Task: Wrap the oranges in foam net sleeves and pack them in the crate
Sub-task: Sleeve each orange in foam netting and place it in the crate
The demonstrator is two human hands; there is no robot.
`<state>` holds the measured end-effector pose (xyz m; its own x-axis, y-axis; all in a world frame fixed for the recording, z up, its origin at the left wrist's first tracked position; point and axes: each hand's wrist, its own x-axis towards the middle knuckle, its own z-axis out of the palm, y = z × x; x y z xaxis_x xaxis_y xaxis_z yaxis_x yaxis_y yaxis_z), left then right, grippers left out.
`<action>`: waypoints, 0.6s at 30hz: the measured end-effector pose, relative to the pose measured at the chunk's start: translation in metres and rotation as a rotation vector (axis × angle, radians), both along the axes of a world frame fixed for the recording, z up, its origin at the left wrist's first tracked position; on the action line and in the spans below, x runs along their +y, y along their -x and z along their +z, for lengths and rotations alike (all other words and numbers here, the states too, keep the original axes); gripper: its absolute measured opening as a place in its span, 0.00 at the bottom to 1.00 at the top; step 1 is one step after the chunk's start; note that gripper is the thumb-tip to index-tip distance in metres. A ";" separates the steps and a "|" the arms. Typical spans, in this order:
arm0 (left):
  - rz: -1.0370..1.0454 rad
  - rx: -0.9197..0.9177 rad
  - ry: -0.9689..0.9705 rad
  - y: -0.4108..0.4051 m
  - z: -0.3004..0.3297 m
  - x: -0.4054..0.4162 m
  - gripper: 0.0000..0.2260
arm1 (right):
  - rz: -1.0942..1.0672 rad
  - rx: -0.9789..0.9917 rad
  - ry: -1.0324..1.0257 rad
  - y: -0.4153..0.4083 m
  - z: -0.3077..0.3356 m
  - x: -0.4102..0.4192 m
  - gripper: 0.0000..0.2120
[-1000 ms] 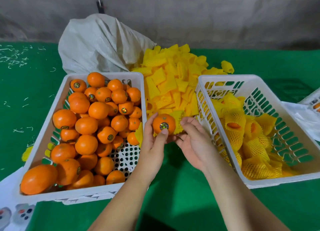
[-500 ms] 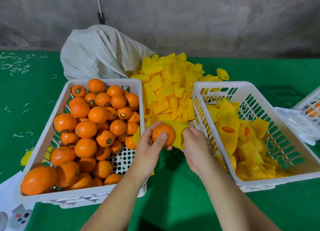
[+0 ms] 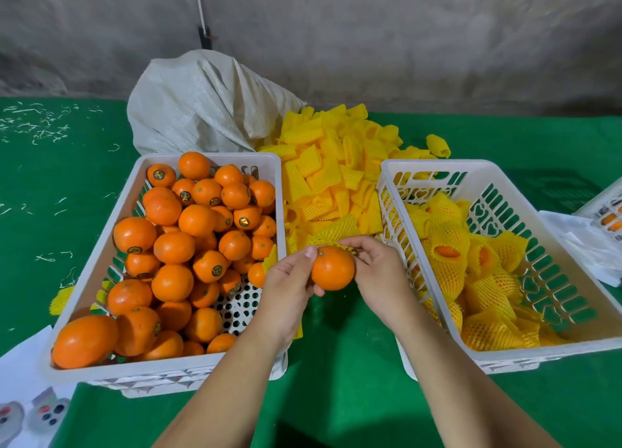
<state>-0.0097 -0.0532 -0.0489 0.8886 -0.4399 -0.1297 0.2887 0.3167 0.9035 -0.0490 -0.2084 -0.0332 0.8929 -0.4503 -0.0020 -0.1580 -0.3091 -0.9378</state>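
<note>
- Centrally, one bare orange (image 3: 332, 268), round and smooth, sits between two hands above the green mat (image 3: 340, 363), in the gap between two crates.
- The left hand (image 3: 286, 289) curls round the orange's left side, thumb on top.
- The right hand (image 3: 380, 272) pinches the edge of one yellow foam sleeve (image 3: 331, 234), a stretchy net whose mouth lies at the fruit's top; the fruit is not yet inside.
- The left crate (image 3: 111, 218), white slotted plastic, holds several dozen loose oranges, too heaped to count; many carry a small round sticker.
- The right crate (image 3: 558, 212), same make, holds about a dozen sleeved oranges, orange skin showing through the open ends.
- Between the crates, farther back, a pile (image 3: 331, 165) of flat ribbed sleeves spills out, too many to count.
- One crumpled woven sack (image 3: 205, 107) slumps behind the left crate.
</note>
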 end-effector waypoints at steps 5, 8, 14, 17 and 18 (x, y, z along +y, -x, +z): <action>0.159 -0.021 -0.124 0.000 -0.001 -0.019 0.22 | -0.174 -0.024 0.121 -0.011 -0.001 0.023 0.10; 0.120 0.001 -0.070 0.001 -0.002 -0.020 0.28 | -0.163 -0.009 0.056 -0.014 -0.001 0.022 0.11; 0.080 0.036 0.021 -0.001 -0.001 -0.009 0.32 | -0.011 0.007 0.150 -0.012 0.005 0.001 0.11; 0.147 0.034 0.075 0.001 0.000 -0.009 0.30 | 0.130 0.007 0.048 -0.008 0.012 -0.015 0.06; 0.176 0.027 0.073 0.002 0.002 -0.010 0.25 | 0.124 0.005 0.063 -0.007 0.012 -0.016 0.04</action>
<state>-0.0115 -0.0636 -0.0468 0.9491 -0.2875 -0.1283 0.2474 0.4289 0.8688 -0.0416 -0.2242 -0.0208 0.9417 -0.3360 0.0179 -0.1200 -0.3851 -0.9150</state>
